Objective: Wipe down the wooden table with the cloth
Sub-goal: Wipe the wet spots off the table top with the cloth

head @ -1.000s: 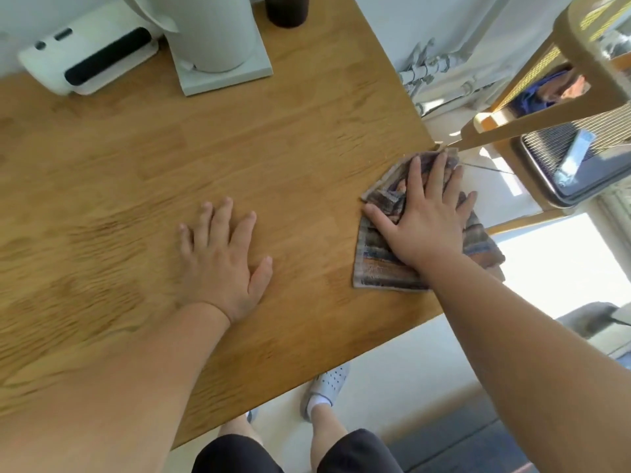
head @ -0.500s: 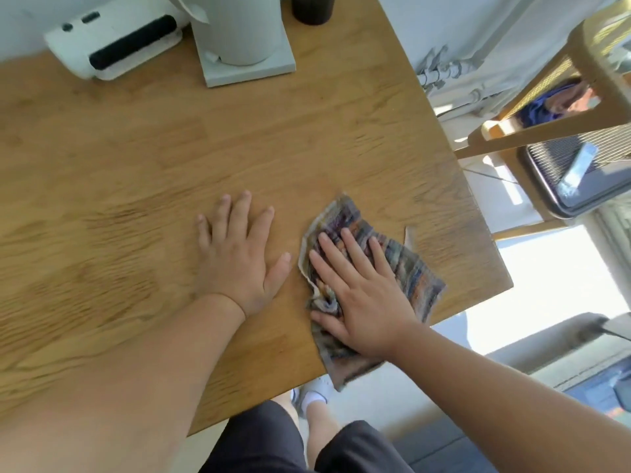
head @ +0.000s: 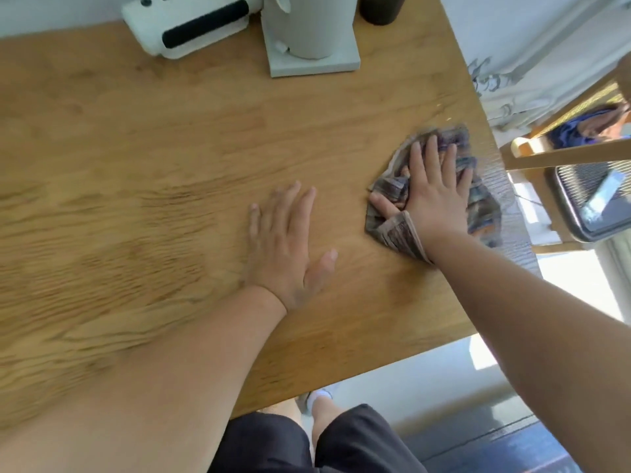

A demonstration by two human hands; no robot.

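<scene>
My right hand (head: 432, 196) lies palm down on the cloth (head: 403, 230), fingers spread wide and extended toward the far edge of the worktop (head: 170, 138). The hand presses the cloth flat against the wood; it does not close around it. The thumb points left and rests on a bunched fold of the fabric.

The cloth is a striped, multicoloured rag, crumpled and partly folded. It sits on the worktop close to the right edge, roughly midway along that edge. Part of it extends out from under my palm toward the near edge, beside my wrist.

My left hand (head: 286, 240) lies flat on the bare wood, palm down, fingers straight and held close together, thumb angled out to the right. It holds nothing. It is near the cloth but not touching it.

At the far edge stand a white device with a black strip (head: 186, 27), a pale cylindrical appliance on a square base (head: 314, 59), and a dark container (head: 382, 10).
</scene>
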